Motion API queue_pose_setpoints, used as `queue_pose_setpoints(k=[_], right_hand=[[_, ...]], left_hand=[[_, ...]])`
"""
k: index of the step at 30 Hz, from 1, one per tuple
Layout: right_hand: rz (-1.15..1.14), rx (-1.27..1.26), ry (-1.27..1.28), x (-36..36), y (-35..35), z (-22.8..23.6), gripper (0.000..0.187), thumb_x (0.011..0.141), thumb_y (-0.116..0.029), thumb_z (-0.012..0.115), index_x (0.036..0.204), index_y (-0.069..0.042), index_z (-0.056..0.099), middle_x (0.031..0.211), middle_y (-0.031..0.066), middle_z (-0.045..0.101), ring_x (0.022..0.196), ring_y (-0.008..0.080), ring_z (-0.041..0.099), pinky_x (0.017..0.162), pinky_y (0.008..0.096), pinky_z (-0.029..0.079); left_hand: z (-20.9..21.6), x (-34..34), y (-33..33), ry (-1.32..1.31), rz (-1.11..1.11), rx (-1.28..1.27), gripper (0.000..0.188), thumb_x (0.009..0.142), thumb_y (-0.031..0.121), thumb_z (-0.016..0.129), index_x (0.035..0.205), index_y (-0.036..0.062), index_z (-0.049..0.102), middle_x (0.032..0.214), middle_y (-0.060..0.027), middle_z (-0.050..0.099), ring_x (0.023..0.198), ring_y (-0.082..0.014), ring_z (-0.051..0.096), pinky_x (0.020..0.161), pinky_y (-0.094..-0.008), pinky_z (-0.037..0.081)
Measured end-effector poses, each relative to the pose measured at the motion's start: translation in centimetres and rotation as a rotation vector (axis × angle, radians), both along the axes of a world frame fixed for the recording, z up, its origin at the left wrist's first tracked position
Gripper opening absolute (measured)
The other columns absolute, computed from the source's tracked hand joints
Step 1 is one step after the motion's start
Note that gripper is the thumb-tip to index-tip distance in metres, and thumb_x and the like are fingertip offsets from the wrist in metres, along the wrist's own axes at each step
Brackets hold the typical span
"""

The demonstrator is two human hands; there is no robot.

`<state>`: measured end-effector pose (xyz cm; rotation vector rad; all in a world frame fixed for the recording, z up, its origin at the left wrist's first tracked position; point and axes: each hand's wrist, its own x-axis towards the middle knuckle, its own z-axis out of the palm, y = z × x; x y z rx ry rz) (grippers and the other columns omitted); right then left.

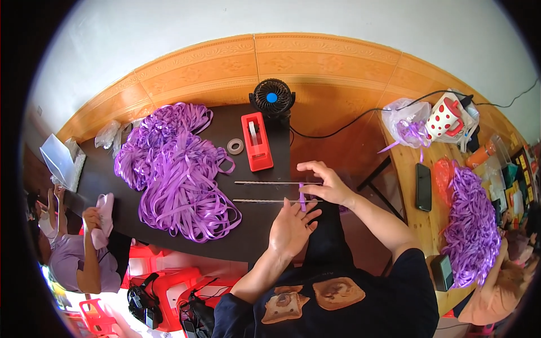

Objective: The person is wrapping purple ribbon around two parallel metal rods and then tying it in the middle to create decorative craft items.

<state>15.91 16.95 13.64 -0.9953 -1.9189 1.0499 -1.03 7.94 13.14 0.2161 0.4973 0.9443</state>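
Note:
Two thin twisted metal rods [262, 201] reach past the right edge of the dark table, one behind the other. A short strip of purple ribbon [302, 198] lies across them. My left hand [289, 230] is palm up beside the nearer rod, fingers apart, its fingertips close to the ribbon's near end. Over the far rod is my right hand [329, 185], thumb near the ribbon's far end and index finger stretched away from it. Whether either hand touches the ribbon is hard to see. A large heap of purple ribbon [183, 180] lies left of the rods.
On the dark table [225, 250] stand a red tape dispenser [259, 152], a tape roll [235, 146] and a black fan [272, 97]. The wooden table [408, 169] at right bears a phone [423, 187] and more ribbon [473, 225]. Other people sit at both sides.

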Motion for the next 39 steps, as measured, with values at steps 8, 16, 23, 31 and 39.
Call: queue_pose_setpoints(k=[8, 16, 23, 31, 39], right_hand=[[0.124, -0.567, 0.179, 1.9, 1.9, -3.7, 0.062, 0.074, -0.002, 0.072, 0.130, 0.000, 0.045, 0.119, 0.0102, 0.055, 0.110, 0.0161, 0.053, 0.091, 0.0292, 0.045], [0.140, -0.906, 0.524, 0.4, 0.4, -1.5, 0.058, 0.080, -0.006, 0.068, 0.131, -0.002, 0.041, 0.107, 0.0141, 0.061, 0.094, 0.0200, 0.061, 0.080, 0.0307, 0.049], [-0.100, -0.906, 0.614, -0.9, 0.3, -3.7, 0.026, 0.082, -0.002, 0.065, 0.106, -0.003, 0.055, 0.086, 0.0097, 0.063, 0.081, 0.0177, 0.063, 0.069, 0.0304, 0.054], [-0.063, -0.807, 0.796, 2.1, -0.5, -5.4, 0.019, 0.080, 0.002, 0.061, 0.099, 0.003, 0.058, 0.081, 0.0115, 0.061, 0.075, 0.0209, 0.061, 0.072, 0.0309, 0.049], [-0.544, -0.472, 0.384, 10.7, -0.8, -9.2, 0.023, 0.088, -0.010, 0.060, 0.106, 0.003, 0.062, 0.092, 0.0146, 0.067, 0.079, 0.0214, 0.065, 0.070, 0.0312, 0.053]], left_hand=[[-0.2, 0.3, 0.2, -0.019, -0.007, 0.001, 0.060, 0.097, 0.051, 0.032, 0.128, 0.0000, 0.039, 0.126, -0.0140, 0.047, 0.113, -0.0276, 0.046, 0.086, -0.0352, 0.038], [-0.3, 0.1, 0.1, -0.001, 0.004, 0.016, 0.057, 0.097, 0.049, 0.033, 0.128, 0.0020, 0.040, 0.126, -0.0132, 0.047, 0.112, -0.0270, 0.047, 0.088, -0.0358, 0.038], [-1.3, 0.3, 0.0, 0.167, -0.124, 0.099, 0.041, 0.096, 0.036, 0.043, 0.123, 0.0057, 0.050, 0.132, -0.0140, 0.050, 0.111, -0.0245, 0.051, 0.087, -0.0348, 0.040], [-1.1, -0.2, -0.1, 0.164, -0.255, 0.247, 0.046, 0.093, 0.028, 0.048, 0.130, -0.0002, 0.047, 0.124, -0.0154, 0.057, 0.102, -0.0219, 0.058, 0.085, -0.0296, 0.043], [1.1, 1.3, -2.4, 0.337, -0.279, 0.330, 0.036, 0.096, 0.025, 0.050, 0.121, 0.0001, 0.056, 0.107, -0.0108, 0.065, 0.092, -0.0147, 0.061, 0.081, -0.0260, 0.043]])
